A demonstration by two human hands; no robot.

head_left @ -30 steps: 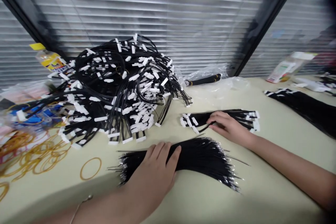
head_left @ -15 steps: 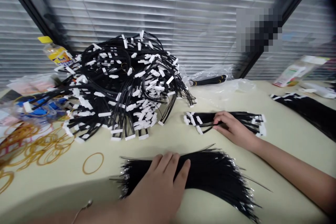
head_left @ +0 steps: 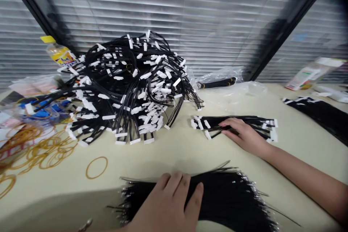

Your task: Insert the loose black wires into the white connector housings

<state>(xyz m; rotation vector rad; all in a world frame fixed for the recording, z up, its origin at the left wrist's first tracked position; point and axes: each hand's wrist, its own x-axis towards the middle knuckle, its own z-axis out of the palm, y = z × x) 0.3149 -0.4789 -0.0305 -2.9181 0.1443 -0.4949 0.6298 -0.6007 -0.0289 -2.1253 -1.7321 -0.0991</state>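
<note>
Wire bundle (head_left: 231, 199) at near edge of desk (head_left: 174, 159), L hand (head_left: 165, 203) flat on top, fingers spread. R hand (head_left: 244, 136) curled over connector bundle (head_left: 206, 125), fingers together, can't tell if pinching. Wire heap (head_left: 127, 87) further left.

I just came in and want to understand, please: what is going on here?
A person is working at a table. Their left hand rests on a fanned bundle of black wires; their right hand lies on a smaller bundle with white connectors. A big tangled heap of connector-ended wires sits behind.
</note>
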